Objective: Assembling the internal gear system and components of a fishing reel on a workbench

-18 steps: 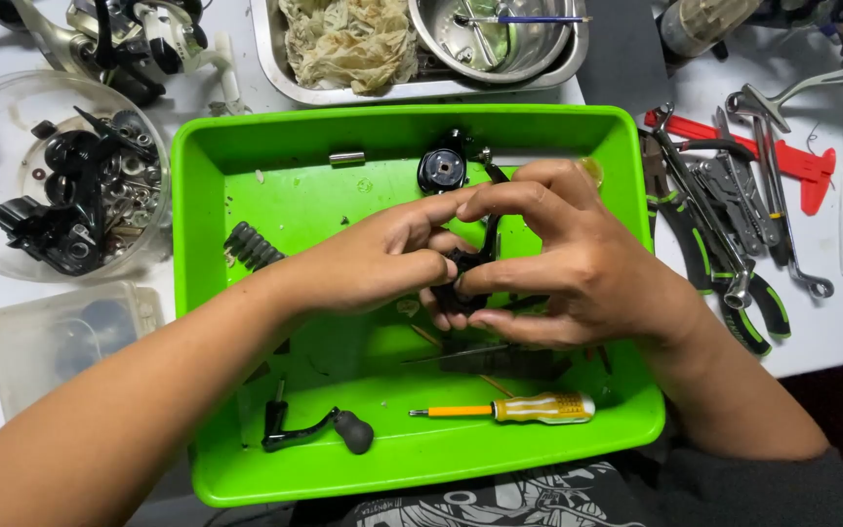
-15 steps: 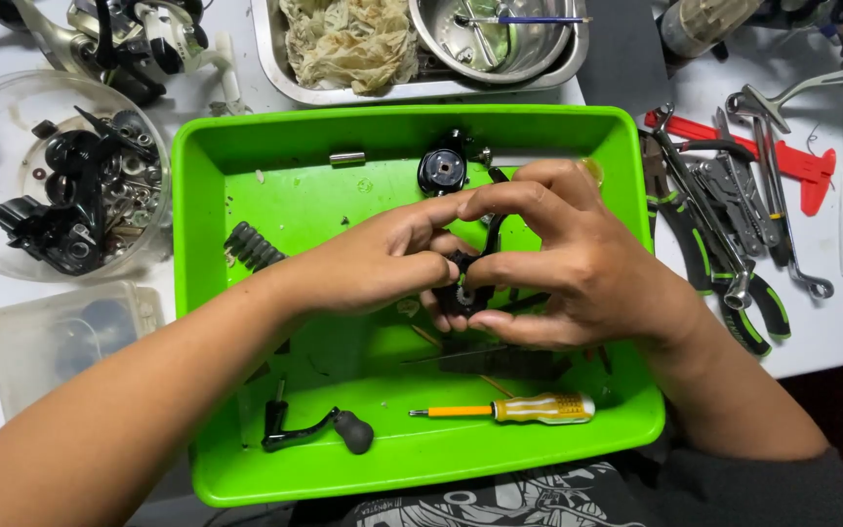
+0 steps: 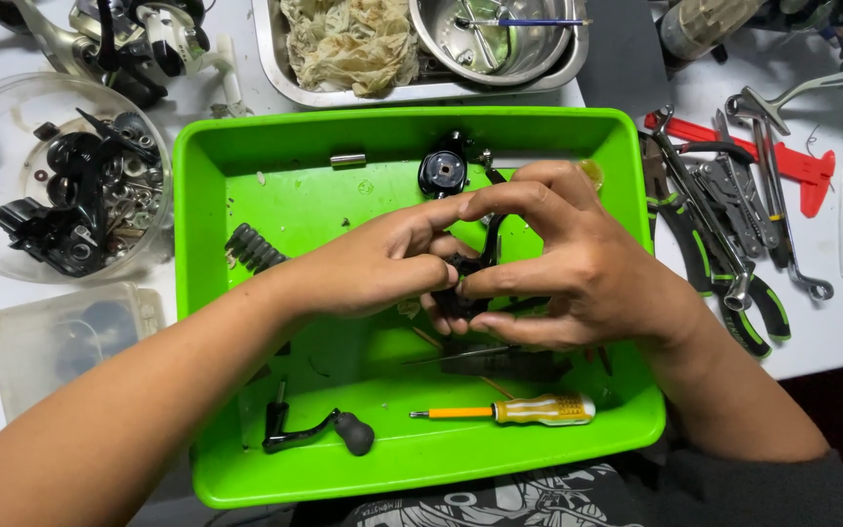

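Note:
My left hand [image 3: 368,268] and my right hand [image 3: 568,263] meet over the middle of a bright green tray [image 3: 209,205]. Between their fingertips they pinch a small black reel part [image 3: 470,265], mostly hidden by the fingers. Behind the hands, near the tray's far wall, lies a round black reel piece [image 3: 442,171]. On the tray floor lie a black ribbed knob [image 3: 251,249], a black crank handle [image 3: 319,429] and a yellow-handled screwdriver [image 3: 519,410]. A small metal cylinder [image 3: 347,159] rests by the far wall.
A clear round bowl of black parts [image 3: 60,185] stands at the left, a clear square box [image 3: 51,337] below it. A steel tray with a rag and a steel bowl [image 3: 421,49] sits behind. Pliers, wrenches and a red tool [image 3: 734,215] lie at the right.
The fingers of both hands have shifted slightly on the black part; the hands stay in the same place over the tray.

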